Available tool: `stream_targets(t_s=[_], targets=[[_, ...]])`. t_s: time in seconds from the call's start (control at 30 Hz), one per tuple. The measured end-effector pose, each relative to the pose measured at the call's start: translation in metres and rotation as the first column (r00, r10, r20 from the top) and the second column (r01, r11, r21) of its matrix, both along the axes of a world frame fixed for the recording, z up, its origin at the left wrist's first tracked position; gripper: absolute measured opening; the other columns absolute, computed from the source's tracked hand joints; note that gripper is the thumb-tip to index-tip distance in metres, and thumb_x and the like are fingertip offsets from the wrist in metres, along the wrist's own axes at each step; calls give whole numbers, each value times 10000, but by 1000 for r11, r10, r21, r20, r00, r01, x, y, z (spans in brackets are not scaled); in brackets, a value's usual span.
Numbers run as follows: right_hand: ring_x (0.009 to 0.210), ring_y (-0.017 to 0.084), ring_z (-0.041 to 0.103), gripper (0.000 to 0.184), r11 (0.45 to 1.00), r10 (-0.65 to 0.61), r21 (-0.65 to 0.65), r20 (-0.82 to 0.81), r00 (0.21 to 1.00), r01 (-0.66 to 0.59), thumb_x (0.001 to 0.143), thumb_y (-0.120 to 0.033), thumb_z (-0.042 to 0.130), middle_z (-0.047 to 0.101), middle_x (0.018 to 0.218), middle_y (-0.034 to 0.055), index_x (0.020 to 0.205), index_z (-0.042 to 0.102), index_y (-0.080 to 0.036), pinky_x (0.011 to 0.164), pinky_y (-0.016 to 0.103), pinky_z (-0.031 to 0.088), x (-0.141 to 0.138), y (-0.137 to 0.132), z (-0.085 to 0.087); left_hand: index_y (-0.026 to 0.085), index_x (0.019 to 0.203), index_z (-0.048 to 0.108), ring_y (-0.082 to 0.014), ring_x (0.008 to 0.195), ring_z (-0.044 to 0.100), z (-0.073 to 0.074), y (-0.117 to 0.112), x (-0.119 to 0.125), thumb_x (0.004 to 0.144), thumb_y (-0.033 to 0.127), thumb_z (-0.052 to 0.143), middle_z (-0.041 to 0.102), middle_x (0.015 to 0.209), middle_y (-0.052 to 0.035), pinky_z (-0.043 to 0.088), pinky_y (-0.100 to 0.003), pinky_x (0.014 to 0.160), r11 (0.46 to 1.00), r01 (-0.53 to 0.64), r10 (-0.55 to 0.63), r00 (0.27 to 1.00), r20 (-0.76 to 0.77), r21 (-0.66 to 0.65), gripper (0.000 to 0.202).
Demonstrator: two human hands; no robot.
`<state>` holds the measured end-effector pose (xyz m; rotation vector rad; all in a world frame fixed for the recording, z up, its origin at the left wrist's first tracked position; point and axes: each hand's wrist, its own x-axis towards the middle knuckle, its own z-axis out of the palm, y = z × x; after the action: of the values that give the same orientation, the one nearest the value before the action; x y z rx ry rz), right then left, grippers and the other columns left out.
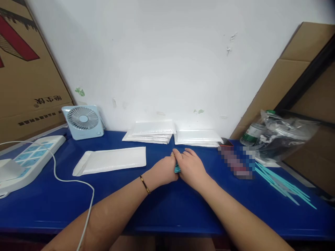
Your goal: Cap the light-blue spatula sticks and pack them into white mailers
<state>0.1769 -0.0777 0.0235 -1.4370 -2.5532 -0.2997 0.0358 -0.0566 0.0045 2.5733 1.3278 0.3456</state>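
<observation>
Close together over the middle of the blue table (180, 205), my left hand (163, 170) and my right hand (192, 170) are both closed. A small bundle of teal strips (177, 168) shows in the gap between them; my fingers hide the rest of it. A white padded envelope (115, 160) lies flat to the left of my left hand, its flap end pointing left. Behind my hands, against the wall, are two stacks of white padded envelopes, a left stack (153, 130) and a right stack (197, 136).
Long thin teal strips (285, 184) lie at the right, near a blurred-out reddish item (235, 162). Behind them stand a can (252, 134) and a clear plastic bag (285, 136). At left are a light-blue fan (83, 120), a power strip (34, 157) and a white cable (73, 180).
</observation>
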Motion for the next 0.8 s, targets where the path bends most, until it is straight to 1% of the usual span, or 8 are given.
stream_targets(t_s=[0.1, 0.2, 0.33, 0.4, 0.47, 0.6, 0.7, 0.8], targets=[[778, 254, 621, 607, 988, -140, -58, 65, 988, 143, 764, -130, 506, 675, 804, 150, 1356, 370, -105, 749, 347, 408, -10, 4, -9, 127, 1109, 490, -215, 738, 636, 12, -1, -4, 666, 225, 594, 651, 922, -102, 467, -273, 582, 988, 71, -63, 996, 58, -136, 465], [779, 247, 629, 557, 982, -148, -111, 77, 986, 155, 780, -169, 521, 680, 893, 138, 1326, 406, -175, 667, 311, 391, 0, 9, -10, 172, 1182, 486, -223, 846, 641, 33, 16, -37, 670, 447, 639, 664, 1022, -76, 483, -269, 669, 938, 139, -117, 989, 88, -318, 601], [759, 228, 626, 256, 968, -195, -157, 15, 981, 194, 809, -198, 500, 682, 902, 73, 1047, 582, -248, 586, 274, 346, 29, 20, -6, 189, 1315, 413, -242, 1158, 515, 47, 54, -107, 692, 507, 593, 514, 1322, -100, 425, -291, 904, 951, -165, 165, 986, -23, -260, 723], [721, 208, 616, 188, 960, -239, -169, -65, 969, 225, 822, -214, 492, 681, 857, 51, 977, 593, -250, 559, 258, 320, 41, 25, -6, 174, 1271, 471, -292, 1165, 502, 45, 67, -134, 572, 420, 691, 516, 1316, -127, 417, -332, 912, 895, -379, 329, 917, -225, -234, 773], [695, 194, 606, 170, 961, -247, -168, -164, 955, 220, 834, -236, 484, 678, 832, 43, 962, 596, -246, 550, 248, 313, 49, 30, -6, 191, 1129, 578, -301, 1072, 559, 42, 74, -147, 550, 397, 693, 599, 1209, -105, 445, -339, 851, 854, -438, 356, 885, -298, -281, 625], [665, 188, 599, 181, 972, -212, -175, -364, 907, 157, 839, -284, 476, 672, 769, 29, 936, 620, -233, 576, 246, 357, 54, 33, -9, 188, 923, 631, -256, 918, 613, 43, 75, -142, 633, 400, 634, 673, 993, -70, 470, -300, 774, 868, -408, 439, 897, 53, -282, 359], [690, 199, 610, 212, 978, -197, -156, -488, 850, 136, 843, -315, 467, 675, 755, 29, 937, 633, -223, 608, 256, 393, 56, 34, -9, 172, 1237, 449, -200, 854, 630, 45, 75, -124, 730, 323, 556, 640, 1037, -85, 498, -277, 708, 830, -470, 550, 599, 581, -300, 539], [713, 204, 620, 235, 979, -202, -131, -548, 812, 155, 844, -343, 471, 687, 801, 37, 956, 634, -218, 621, 260, 409, 63, 36, -7, 196, 1433, 9, -183, 884, 636, 43, 76, -107, 748, 192, 505, 586, 1154, -113, 516, -299, 722, 793, -482, 553, 316, 771, -372, 845]])
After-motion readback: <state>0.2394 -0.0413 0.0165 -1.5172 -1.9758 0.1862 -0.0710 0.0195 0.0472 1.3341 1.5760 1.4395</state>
